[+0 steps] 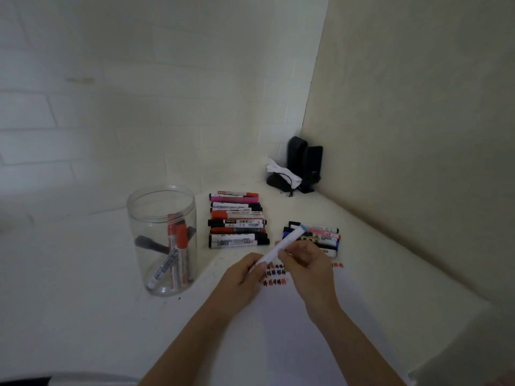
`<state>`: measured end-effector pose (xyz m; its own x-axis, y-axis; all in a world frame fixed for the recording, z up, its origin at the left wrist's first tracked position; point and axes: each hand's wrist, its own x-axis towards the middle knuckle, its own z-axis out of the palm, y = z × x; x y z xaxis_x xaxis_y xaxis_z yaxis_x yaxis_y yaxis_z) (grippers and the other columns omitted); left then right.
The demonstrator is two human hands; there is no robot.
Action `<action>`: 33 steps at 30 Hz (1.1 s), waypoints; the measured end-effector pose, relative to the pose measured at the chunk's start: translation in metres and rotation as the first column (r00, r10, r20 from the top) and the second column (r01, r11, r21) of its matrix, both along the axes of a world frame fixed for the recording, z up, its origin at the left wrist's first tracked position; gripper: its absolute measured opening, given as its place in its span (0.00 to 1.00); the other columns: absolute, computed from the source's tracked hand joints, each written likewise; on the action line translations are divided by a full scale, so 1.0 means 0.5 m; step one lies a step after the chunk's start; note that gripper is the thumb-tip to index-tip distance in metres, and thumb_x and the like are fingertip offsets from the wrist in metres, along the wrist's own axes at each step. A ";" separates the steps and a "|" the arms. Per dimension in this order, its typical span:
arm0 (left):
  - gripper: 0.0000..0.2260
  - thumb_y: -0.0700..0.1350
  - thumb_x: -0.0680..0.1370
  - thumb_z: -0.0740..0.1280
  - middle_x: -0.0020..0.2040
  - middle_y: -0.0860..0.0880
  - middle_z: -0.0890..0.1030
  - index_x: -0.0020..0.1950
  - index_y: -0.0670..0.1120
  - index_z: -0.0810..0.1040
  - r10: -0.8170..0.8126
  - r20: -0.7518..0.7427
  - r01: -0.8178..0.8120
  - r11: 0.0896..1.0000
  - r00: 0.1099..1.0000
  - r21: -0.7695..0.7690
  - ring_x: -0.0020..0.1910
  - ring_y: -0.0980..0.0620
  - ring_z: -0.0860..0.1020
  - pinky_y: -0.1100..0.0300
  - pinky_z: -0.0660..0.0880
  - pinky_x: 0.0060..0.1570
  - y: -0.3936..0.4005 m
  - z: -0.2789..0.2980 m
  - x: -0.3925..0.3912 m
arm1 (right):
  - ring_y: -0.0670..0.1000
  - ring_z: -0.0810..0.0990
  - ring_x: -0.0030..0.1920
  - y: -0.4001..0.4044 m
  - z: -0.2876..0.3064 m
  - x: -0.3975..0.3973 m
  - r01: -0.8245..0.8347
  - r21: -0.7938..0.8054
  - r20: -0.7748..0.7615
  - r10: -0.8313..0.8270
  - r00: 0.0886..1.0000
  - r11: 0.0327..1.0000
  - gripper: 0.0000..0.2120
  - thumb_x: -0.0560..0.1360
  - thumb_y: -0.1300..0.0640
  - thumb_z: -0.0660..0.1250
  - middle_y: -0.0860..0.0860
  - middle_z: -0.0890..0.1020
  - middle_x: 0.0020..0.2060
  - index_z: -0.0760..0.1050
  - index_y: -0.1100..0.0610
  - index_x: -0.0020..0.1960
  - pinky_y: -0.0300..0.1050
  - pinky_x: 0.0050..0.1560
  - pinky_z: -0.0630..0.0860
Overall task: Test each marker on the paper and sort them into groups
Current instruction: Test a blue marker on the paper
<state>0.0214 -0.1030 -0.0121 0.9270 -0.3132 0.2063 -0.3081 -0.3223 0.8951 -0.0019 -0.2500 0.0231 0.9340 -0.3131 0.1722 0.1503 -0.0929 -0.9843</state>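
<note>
Near the frame's centre, both hands — left hand (245, 274) and right hand (303, 263) — grip one white marker (281, 246) above the paper (278, 330). Behind lie two marker rows (237, 221) (320, 236) on the tabletop (83, 302); left stands a jar (163, 240).

Jar (161, 240) — clear, glossy plastic, ribbed near the rim. Markers (237, 221) seen as smooth plastic with printed labels. Paper (278, 316) matt, smooth, white. Table (83, 274) pale and matt. Wall (111, 107) painted brick — dull finish. Black objects (303, 165) in the corner: smooth, slightly shiny.
</note>
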 end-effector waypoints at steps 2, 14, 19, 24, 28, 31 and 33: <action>0.08 0.49 0.83 0.57 0.39 0.56 0.77 0.48 0.54 0.74 0.000 0.024 -0.001 1.000 1.000 0.019 0.36 0.64 0.75 0.71 0.69 0.37 -0.001 -0.004 0.001 | 0.47 0.85 0.43 0.000 -0.003 -0.002 -0.016 0.095 -0.037 0.019 0.999 0.995 0.10 0.72 0.62 0.74 0.50 0.86 0.43 0.76 0.55 0.51 0.39 0.45 0.79; 0.08 0.50 0.82 0.58 0.43 0.48 0.81 0.53 0.50 0.76 -0.012 0.144 -0.008 0.990 0.990 0.140 0.40 0.54 0.78 0.66 0.72 0.40 -0.015 -0.007 -0.003 | 0.43 0.76 0.31 0.011 -0.028 -0.020 -0.103 -0.159 -0.117 0.085 0.989 0.982 0.09 0.78 0.50 0.66 0.51 0.81 0.34 0.78 0.56 0.47 0.37 0.34 0.73; 0.05 0.48 0.81 0.61 0.33 0.60 0.78 0.47 0.57 0.74 0.009 0.182 -0.031 0.993 0.983 0.116 0.35 0.63 0.76 0.72 0.68 0.35 -0.013 0.003 -0.012 | 0.49 0.75 0.32 0.011 -0.021 -0.024 -0.100 -0.163 -0.101 0.084 0.991 0.982 0.12 0.78 0.50 0.64 0.60 0.80 0.34 0.77 0.58 0.45 0.42 0.34 0.72; 0.08 0.52 0.80 0.61 0.35 0.60 0.78 0.59 0.58 0.72 0.006 0.116 -0.013 0.998 0.993 0.059 0.34 0.62 0.76 0.73 0.68 0.35 -0.014 0.018 -0.028 | 0.46 0.74 0.30 -0.009 -0.003 -0.035 -0.089 -0.039 -0.073 0.086 0.994 0.995 0.09 0.79 0.55 0.64 0.52 0.77 0.30 0.79 0.56 0.43 0.40 0.31 0.72; 0.26 0.64 0.72 0.68 0.51 0.56 0.72 0.66 0.62 0.65 0.110 0.127 -0.143 0.947 0.986 0.287 0.49 0.58 0.72 0.66 0.70 0.51 -0.013 -0.001 -0.010 | 0.48 0.77 0.33 -0.081 0.016 -0.029 0.032 0.188 -0.101 -0.013 0.995 0.982 0.11 0.80 0.56 0.62 0.53 0.81 0.34 0.82 0.57 0.45 0.41 0.30 0.72; 0.30 0.71 0.68 0.65 0.53 0.56 0.67 0.66 0.63 0.65 0.091 0.220 -0.198 0.822 0.971 0.535 0.54 0.57 0.66 0.59 0.66 0.59 -0.021 -0.013 0.000 | 0.49 0.82 0.36 -0.118 0.008 -0.021 0.026 0.175 -0.189 0.007 0.982 0.984 0.10 0.80 0.57 0.63 0.56 0.85 0.40 0.81 0.61 0.50 0.41 0.32 0.76; 0.31 0.74 0.68 0.61 0.51 0.56 0.66 0.66 0.62 0.66 0.074 0.268 -0.229 0.758 0.961 0.611 0.52 0.57 0.64 0.57 0.63 0.59 -0.028 -0.022 0.004 | 0.50 0.82 0.38 -0.124 0.000 -0.015 -0.005 0.155 -0.208 0.038 0.977 0.988 0.08 0.79 0.58 0.65 0.56 0.85 0.41 0.81 0.61 0.51 0.42 0.33 0.77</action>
<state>0.0237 -0.1170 -0.0232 0.9297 -0.3022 0.2108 -0.3633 -0.8471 0.3879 -0.0093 -0.3119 0.0233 0.9509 -0.2999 -0.0767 -0.0609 0.0619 -0.9962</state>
